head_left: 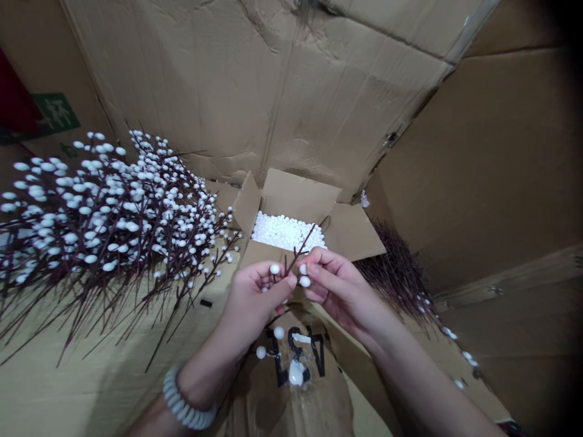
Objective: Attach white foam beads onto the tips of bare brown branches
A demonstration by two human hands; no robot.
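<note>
My left hand (pixel 257 297) is closed around a thin dark twig (pixel 301 244) that carries a few white foam balls and points up toward a small box. My right hand (pixel 332 282) pinches a white foam ball (pixel 305 281) against the twig, close to my left thumb. Just behind both hands stands the small open cardboard box (pixel 291 197), filled with white foam balls (pixel 285 230). A pale bead bracelet (pixel 184 406) sits on my left wrist.
A big pile of dark branches studded with white balls (pixel 104 206) lies on cardboard at the left. Bare dark twigs (pixel 396 273) lie at the right. Large cardboard sheets (pixel 291 85) wall in the back and right. A printed cardboard piece (pixel 296 358) lies under my wrists.
</note>
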